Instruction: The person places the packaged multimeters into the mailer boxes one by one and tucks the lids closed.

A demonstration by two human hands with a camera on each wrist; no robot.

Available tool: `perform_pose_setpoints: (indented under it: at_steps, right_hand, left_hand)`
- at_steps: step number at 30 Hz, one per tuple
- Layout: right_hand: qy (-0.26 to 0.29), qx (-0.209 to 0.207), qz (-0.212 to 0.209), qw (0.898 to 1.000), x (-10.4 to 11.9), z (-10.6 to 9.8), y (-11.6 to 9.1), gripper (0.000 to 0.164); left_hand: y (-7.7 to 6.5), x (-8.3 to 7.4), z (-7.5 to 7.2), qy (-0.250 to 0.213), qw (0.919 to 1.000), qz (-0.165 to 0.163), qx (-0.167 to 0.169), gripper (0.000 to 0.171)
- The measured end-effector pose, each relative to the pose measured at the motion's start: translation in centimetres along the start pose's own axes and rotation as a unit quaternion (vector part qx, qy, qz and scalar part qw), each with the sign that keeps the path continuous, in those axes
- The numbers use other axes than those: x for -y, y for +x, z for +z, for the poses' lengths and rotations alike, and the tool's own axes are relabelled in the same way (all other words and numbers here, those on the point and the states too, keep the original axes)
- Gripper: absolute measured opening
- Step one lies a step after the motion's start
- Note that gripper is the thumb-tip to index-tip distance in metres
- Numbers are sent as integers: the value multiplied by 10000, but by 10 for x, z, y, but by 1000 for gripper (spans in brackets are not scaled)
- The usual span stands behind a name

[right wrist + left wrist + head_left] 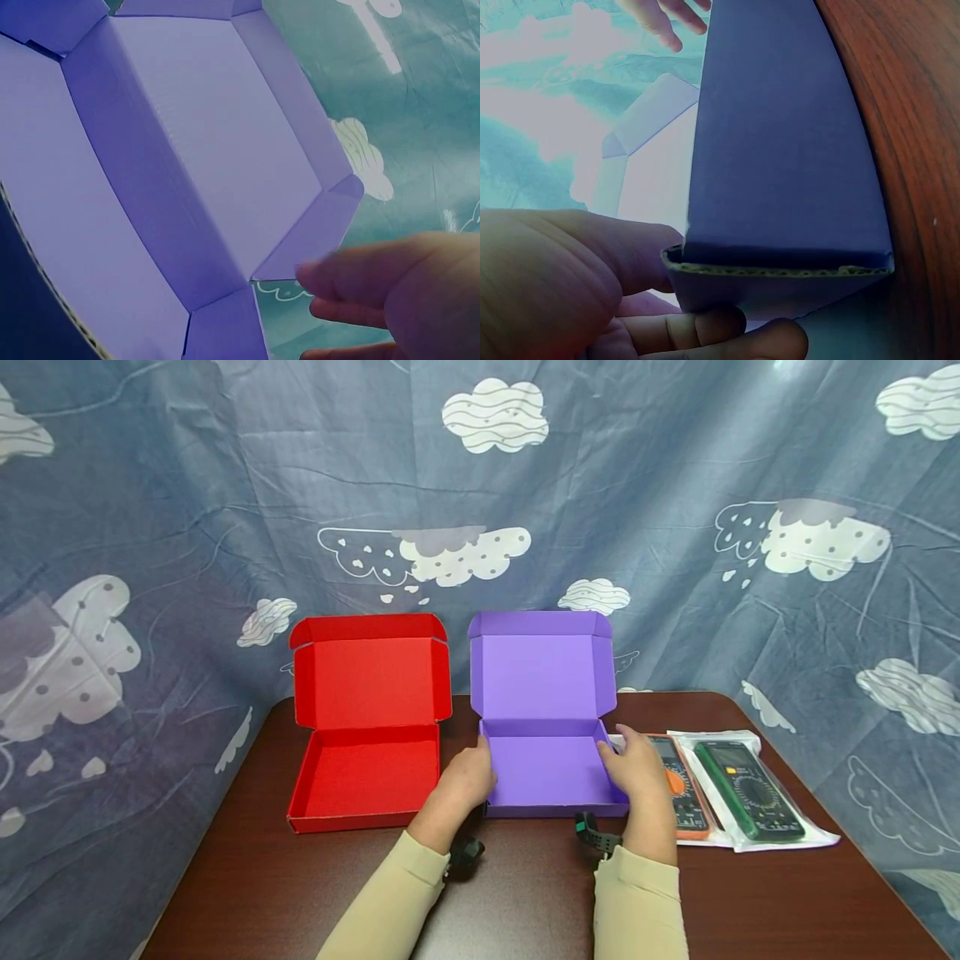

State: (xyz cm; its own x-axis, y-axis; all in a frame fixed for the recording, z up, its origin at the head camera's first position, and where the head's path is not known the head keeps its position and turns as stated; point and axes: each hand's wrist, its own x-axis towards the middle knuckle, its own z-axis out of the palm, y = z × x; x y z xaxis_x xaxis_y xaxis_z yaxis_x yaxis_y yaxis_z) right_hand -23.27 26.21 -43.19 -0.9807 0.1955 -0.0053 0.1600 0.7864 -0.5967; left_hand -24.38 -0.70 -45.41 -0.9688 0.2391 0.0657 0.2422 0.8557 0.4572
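Note:
A purple cardboard box (pixel 551 768) lies on the table with its lid (pixel 543 677) standing up at the back. My left hand (pixel 467 774) pinches the box's left wall, and in the left wrist view its thumb is at the inner side of the wall (pixel 780 289) and its fingers are on the outer side. At the right wall is my right hand (pixel 636 766), its fingers loosely extended; in the right wrist view the thumb (pixel 330 277) overlaps the lid's corner flap and nothing is held.
A red box (pixel 367 772), lid raised, stands left of the purple one. To the right lie an orange multimeter (pixel 678 789), partly behind my right hand, and a green multimeter (pixel 750 789) in clear plastic. A cloud-patterned cloth (pixel 637 460) hangs behind the brown table (pixel 255 893).

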Motion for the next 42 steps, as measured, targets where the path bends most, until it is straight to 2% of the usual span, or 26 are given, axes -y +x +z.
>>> perform_pose_setpoints:
  at_steps: [8,15,32,42]
  right_hand:
    - [-200,-433,78,9988,-10,-2,0,51]
    - [-273,-509,465,9972,-18,-4,-2,55]
    - [-261,-833,1110,9900,-33,-4,-2,63]
    - [-122,-978,1256,9872,-37,-4,-4,65]
  left_hand:
    - [0,-1,-1,-32,9999,-70,93,52]
    - [1,0,-1,-44,9999,-53,95,51]
    - [1,1,3,-34,10000,-8,-45,42]
    - [1,1,2,41,9999,94,-111,45]
